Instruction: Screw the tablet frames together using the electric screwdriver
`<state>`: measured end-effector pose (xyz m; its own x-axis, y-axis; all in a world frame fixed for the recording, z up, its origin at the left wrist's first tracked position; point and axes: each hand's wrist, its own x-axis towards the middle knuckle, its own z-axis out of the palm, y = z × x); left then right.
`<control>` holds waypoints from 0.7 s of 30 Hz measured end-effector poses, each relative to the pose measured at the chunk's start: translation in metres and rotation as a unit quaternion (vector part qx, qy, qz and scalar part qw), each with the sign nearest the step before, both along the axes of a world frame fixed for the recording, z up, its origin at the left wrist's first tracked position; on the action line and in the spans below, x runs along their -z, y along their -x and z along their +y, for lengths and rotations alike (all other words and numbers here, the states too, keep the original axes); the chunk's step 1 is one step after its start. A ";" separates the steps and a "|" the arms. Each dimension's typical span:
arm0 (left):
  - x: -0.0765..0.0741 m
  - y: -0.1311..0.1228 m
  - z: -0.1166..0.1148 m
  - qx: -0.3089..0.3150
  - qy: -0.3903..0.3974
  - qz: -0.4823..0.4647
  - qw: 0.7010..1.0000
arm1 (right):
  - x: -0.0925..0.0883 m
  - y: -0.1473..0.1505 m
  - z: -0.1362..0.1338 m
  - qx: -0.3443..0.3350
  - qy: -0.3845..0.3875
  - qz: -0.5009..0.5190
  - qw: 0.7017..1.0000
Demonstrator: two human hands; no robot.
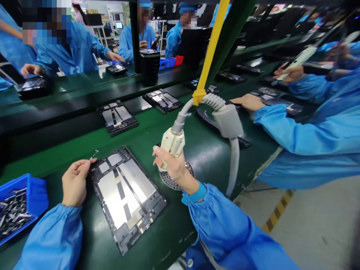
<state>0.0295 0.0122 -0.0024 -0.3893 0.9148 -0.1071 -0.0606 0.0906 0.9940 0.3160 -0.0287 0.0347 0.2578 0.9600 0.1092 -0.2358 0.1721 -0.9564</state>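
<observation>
An opened tablet (126, 195) with silver panels and a black frame lies tilted on the green bench in front of me. My left hand (75, 180) is at its upper left corner, thumb and fingers pinching a small metal part (95, 153). To the right of the tablet my right hand (173, 165) is wrapped round a cream-coloured electric screwdriver (173, 144), which hangs on a grey cable from a yellow strap. Below that hand sits a round perforated metal dish (180, 179), partly covered by the hand and the tool.
A blue bin (38, 195) of small metal parts stands at the left. More opened tablets (118, 117) lie on the line behind. A co-worker's arms (281, 120) reach in from the right, near a thick grey cable (234, 165). Other people sit across the line.
</observation>
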 end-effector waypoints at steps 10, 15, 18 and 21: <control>0.007 0.025 -0.004 -0.037 -0.008 0.088 0.995 | 0.006 -0.001 -0.002 0.029 -0.047 0.014 0.998; 0.006 0.023 -0.005 -0.032 -0.002 0.073 0.997 | 0.004 -0.010 0.002 0.022 -0.071 0.054 0.996; 0.007 0.023 -0.006 -0.024 -0.004 0.055 0.998 | 0.000 -0.008 0.000 0.033 -0.066 0.036 0.997; 0.014 0.027 -0.002 -0.010 -0.007 0.068 0.998 | 0.000 -0.005 0.001 0.037 -0.059 0.018 0.997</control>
